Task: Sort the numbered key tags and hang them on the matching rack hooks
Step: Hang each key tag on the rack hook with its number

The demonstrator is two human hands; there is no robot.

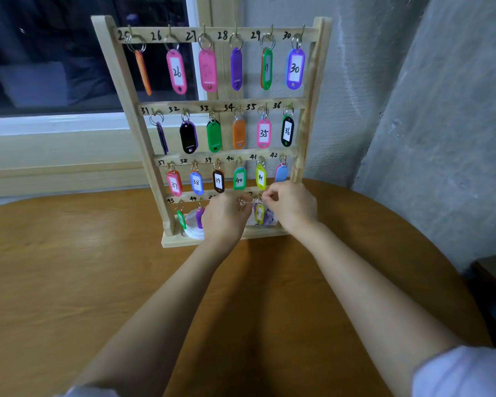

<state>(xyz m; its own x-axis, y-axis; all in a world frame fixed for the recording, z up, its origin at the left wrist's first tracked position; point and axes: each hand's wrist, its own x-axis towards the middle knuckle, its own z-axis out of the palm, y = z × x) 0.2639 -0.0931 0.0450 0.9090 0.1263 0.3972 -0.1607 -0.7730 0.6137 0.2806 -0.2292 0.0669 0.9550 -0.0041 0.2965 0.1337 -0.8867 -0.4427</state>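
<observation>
Left hand point(226, 217) pinches a key ring point(242, 202) before the rack point(121, 81). Right hand point(292, 206) curls by the yellow tag point(259, 214), grip unclear.

**Bright Tags on a Pale Wood Rack**

The rack point(121, 81) is pale wood with black hand-written numbers. The pink tag point(176, 71), purple tag point(295, 68) and black tag point(287, 131) have white labels with black numbers. The green tag point(214, 136) and orange tag point(238, 133) are plain. The little ring point(241, 202) is silver. The surface point(69, 267) is brown with wood grain. The wall point(413, 110) is grey.
</observation>
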